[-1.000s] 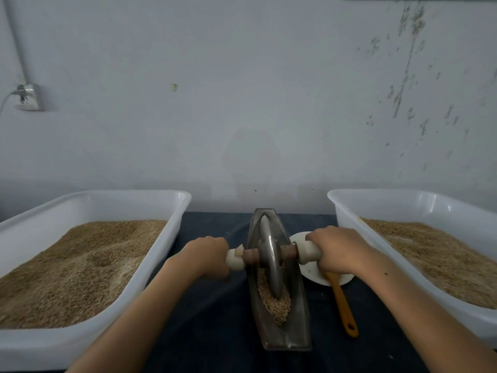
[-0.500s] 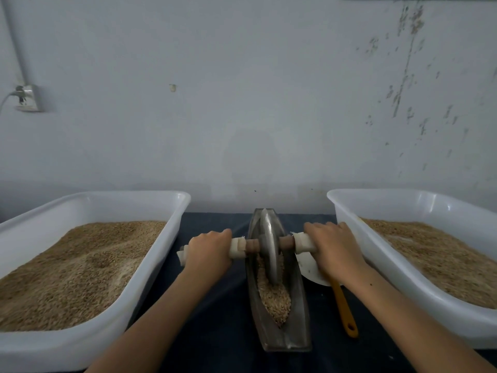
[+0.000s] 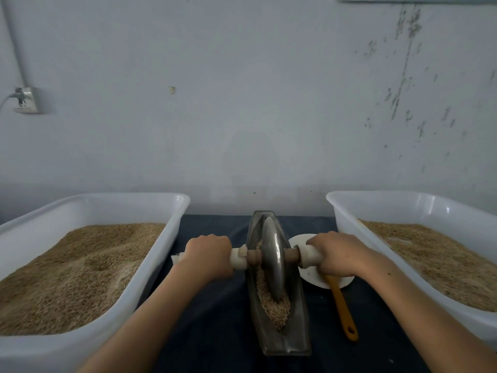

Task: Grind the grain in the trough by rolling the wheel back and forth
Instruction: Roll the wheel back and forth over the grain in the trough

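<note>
Gripping the axle ends, left hand (image 3: 208, 255) and right hand (image 3: 337, 253) hold wheel (image 3: 273, 261) upright in grain-filled trough (image 3: 298, 329).

Dull grey metal wheel (image 3: 273, 261) and trough (image 3: 295, 335); between the gripping fists, brown wooden axle (image 3: 291, 254); outside them, glossy white plastic tubs (image 3: 150, 267); matt dark cloth (image 3: 215, 319).

Grey metal wheel (image 3: 273, 261), tan grain (image 3: 274, 308), white tubs (image 3: 172, 227) (translucent, perhaps), orange-handled utensil (image 3: 341, 305), dark-blue cloth (image 3: 215, 319).
</note>
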`<control>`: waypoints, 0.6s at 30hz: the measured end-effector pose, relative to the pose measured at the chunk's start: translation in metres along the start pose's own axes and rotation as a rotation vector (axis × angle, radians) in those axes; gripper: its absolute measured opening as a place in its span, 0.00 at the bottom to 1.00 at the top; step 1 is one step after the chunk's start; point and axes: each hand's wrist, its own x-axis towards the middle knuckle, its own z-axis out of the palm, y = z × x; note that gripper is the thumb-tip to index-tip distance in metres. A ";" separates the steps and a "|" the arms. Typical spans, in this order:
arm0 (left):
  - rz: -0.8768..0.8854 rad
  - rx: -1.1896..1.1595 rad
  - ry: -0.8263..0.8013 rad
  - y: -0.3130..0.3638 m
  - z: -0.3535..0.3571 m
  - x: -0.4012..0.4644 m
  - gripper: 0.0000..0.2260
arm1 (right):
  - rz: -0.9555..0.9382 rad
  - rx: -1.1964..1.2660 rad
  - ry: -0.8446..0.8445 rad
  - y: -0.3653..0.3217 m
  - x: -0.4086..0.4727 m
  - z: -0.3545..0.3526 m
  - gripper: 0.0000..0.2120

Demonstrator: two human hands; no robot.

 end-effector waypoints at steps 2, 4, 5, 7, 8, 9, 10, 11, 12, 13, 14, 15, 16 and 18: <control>-0.005 -0.022 0.016 0.000 0.002 0.000 0.13 | 0.007 0.002 0.028 -0.001 0.001 0.001 0.10; -0.014 -0.031 0.069 0.001 0.005 0.000 0.11 | 0.009 -0.014 0.097 -0.003 0.004 0.005 0.10; -0.018 -0.029 0.108 0.002 0.007 0.000 0.10 | 0.007 -0.016 0.156 -0.003 0.005 0.008 0.08; -0.029 -0.033 0.195 0.005 0.010 0.000 0.08 | -0.007 -0.015 0.313 -0.004 0.008 0.017 0.06; -0.033 -0.035 0.234 0.007 0.011 0.000 0.07 | -0.015 -0.016 0.388 -0.003 0.010 0.022 0.06; -0.035 -0.029 0.265 0.008 0.012 0.000 0.07 | -0.020 -0.012 0.440 -0.002 0.012 0.026 0.07; -0.032 -0.017 0.291 0.009 0.012 -0.001 0.07 | -0.019 -0.002 0.465 -0.001 0.013 0.030 0.07; -0.026 -0.004 0.311 0.010 0.012 -0.001 0.08 | -0.015 0.012 0.467 0.000 0.014 0.032 0.06; -0.021 0.008 0.326 0.010 0.012 -0.001 0.08 | -0.008 0.027 0.456 0.001 0.014 0.033 0.05; -0.018 0.017 0.332 0.010 0.012 -0.001 0.08 | -0.003 0.042 0.437 0.002 0.014 0.033 0.04; -0.016 0.022 0.325 0.010 0.011 -0.001 0.07 | -0.002 0.055 0.410 0.003 0.013 0.032 0.04; -0.014 0.027 0.305 0.010 0.010 -0.001 0.08 | -0.008 0.066 0.375 0.004 0.012 0.030 0.05; -0.012 0.029 0.275 0.010 0.009 -0.001 0.08 | -0.017 0.069 0.331 0.004 0.010 0.027 0.05; 0.004 0.024 0.193 0.007 0.006 -0.001 0.09 | -0.027 0.056 0.219 0.003 0.007 0.018 0.07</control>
